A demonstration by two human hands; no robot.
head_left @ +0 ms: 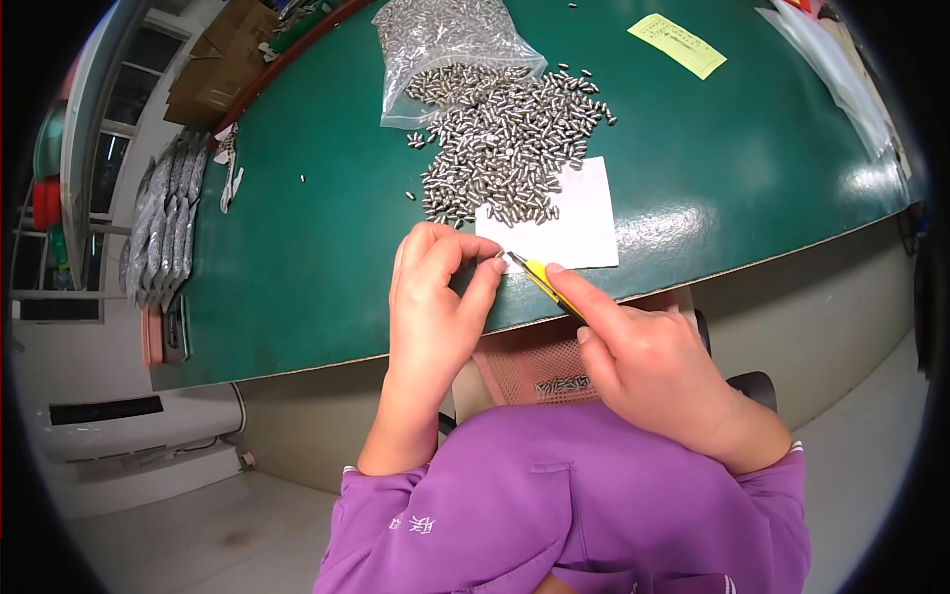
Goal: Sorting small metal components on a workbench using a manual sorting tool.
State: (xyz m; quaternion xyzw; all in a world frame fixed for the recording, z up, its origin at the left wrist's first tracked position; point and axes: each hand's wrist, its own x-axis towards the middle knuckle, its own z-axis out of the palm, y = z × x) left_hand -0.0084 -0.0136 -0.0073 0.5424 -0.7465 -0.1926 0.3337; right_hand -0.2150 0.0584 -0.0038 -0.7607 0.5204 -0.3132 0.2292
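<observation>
Left hand: the person's left hand pinches a tiny silvery piece between thumb and forefinger; the other fingers curl in.
Right hand: the right hand is wrapped around a yellow-and-black tool, forefinger laid along its handle.
Tool tip: slim and dark, pointing at the silvery piece; whether the two touch is too small to tell.
Where the piece is: at the left fingertips, over the near part of a white sheet, close to the front edge of the green table.
Metal pile: many small, bullet-shaped metal pieces lie beyond the hands, some on the sheet's far left part.
Clear bag: a plastic bag full of similar pieces lies open toward the pile.
Yellow note: a slip of paper on the far right of the table carries lines of dark writing, too small to make out.
Purple shirt: the person's shirt bears small white characters on its front, at the left.
Pink basket: a mesh basket below the table edge holds more metal bits.
Left side: filled bags stand in a row beside the table.
</observation>
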